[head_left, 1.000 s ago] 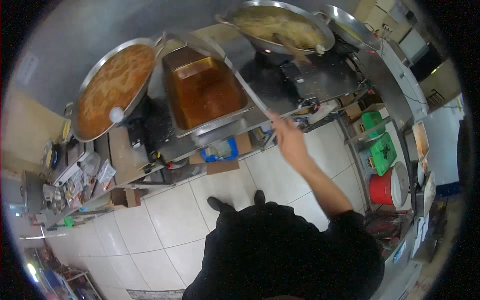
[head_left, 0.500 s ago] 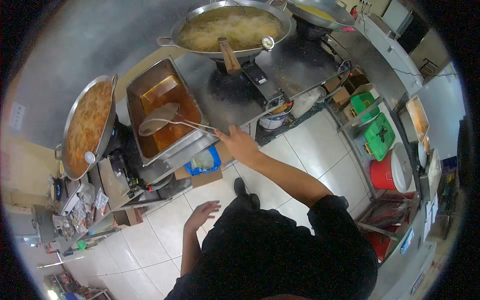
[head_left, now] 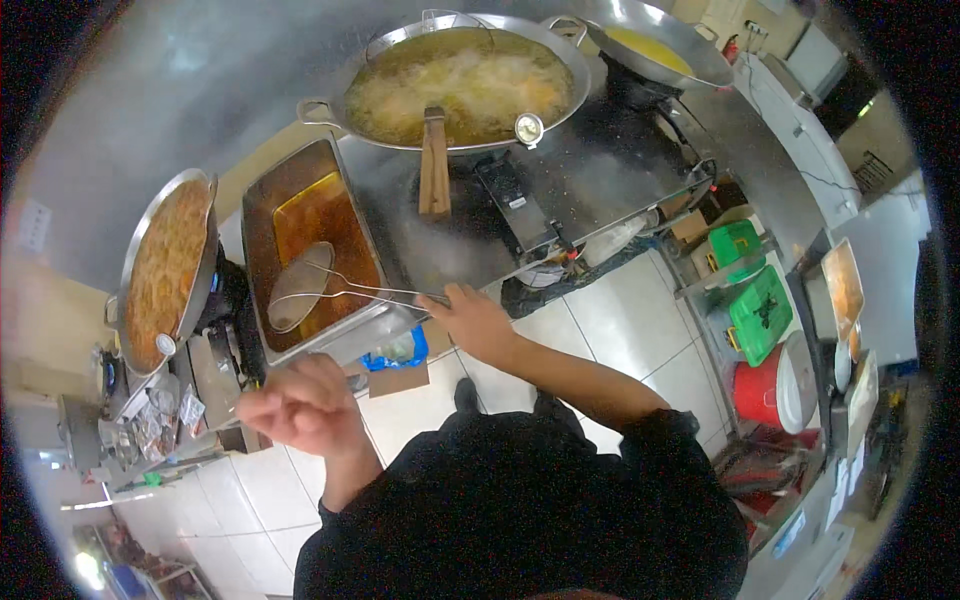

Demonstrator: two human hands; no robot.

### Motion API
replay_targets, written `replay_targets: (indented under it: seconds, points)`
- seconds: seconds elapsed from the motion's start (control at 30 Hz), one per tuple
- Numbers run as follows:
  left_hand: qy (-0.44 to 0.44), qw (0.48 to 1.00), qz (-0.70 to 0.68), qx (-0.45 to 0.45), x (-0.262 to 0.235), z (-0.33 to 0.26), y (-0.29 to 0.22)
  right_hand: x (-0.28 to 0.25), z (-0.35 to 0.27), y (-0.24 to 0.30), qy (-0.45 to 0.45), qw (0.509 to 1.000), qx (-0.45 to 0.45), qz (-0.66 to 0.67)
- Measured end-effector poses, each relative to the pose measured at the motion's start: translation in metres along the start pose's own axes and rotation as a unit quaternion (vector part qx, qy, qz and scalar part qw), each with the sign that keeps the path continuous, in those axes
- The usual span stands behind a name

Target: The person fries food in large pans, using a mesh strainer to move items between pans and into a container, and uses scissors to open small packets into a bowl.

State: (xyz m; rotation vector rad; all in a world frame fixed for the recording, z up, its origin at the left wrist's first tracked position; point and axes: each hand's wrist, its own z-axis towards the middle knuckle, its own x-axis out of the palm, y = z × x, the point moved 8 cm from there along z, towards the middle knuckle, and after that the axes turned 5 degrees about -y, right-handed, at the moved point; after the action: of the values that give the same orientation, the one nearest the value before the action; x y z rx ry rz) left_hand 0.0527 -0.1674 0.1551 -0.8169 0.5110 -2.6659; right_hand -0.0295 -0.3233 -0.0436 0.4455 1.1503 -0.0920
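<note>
My right hand (head_left: 475, 322) grips the wire handle of a round mesh skimmer (head_left: 302, 287). The skimmer's mesh head rests over the deep rectangular metal pan (head_left: 375, 325), which holds reddish-brown oily liquid. My left hand (head_left: 305, 408) is raised in front of the pan's near end. Motion blurs its fingers, which look bent, and no object shows in it.
On the left burner sits a wok (head_left: 165, 270) of browned, bubbling food with a dial thermometer. A larger wok (head_left: 455, 85) bubbles at the back, with a wooden handle (head_left: 434, 170) jutting from it. Another wok (head_left: 650, 45) holds yellow liquid. A red bucket (head_left: 758, 392) stands at right.
My left hand has risen and moved left, toward the pan's near end. My right hand keeps hold of the skimmer, whose head has shifted slightly down in the picture. The view has also shifted.
</note>
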Motion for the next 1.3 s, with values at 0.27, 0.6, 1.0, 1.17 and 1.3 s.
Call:
replay_targets:
  seconds: [0.27, 0.6, 1.0, 1.17, 1.3]
  points:
    - [-0.186, 0.908, 0.325, -0.189, 0.048, -0.055, 0.200, 0.087, 0.000, -0.055, 0.048, 0.962, 0.056, 0.262]
    - [-0.508, 0.858, 0.067, 0.029, -0.008, 0.158, 0.199, 0.077, -0.010, -0.036, 0.098, 0.970, 0.001, 0.223]
    - [-0.456, 0.888, 0.054, 0.030, -0.023, 0.195, 0.125, 0.053, -0.022, -0.039, 0.057, 0.986, -0.058, 0.143]
    - [-0.464, 0.885, 0.040, -0.008, -0.033, 0.211, 0.141, 0.061, -0.019, -0.040, 0.065, 0.988, -0.059, 0.125]
    - [-0.427, 0.895, 0.124, -0.040, -0.046, 0.243, 0.196, 0.060, -0.017, -0.034, 0.118, 0.985, -0.045, 0.113]
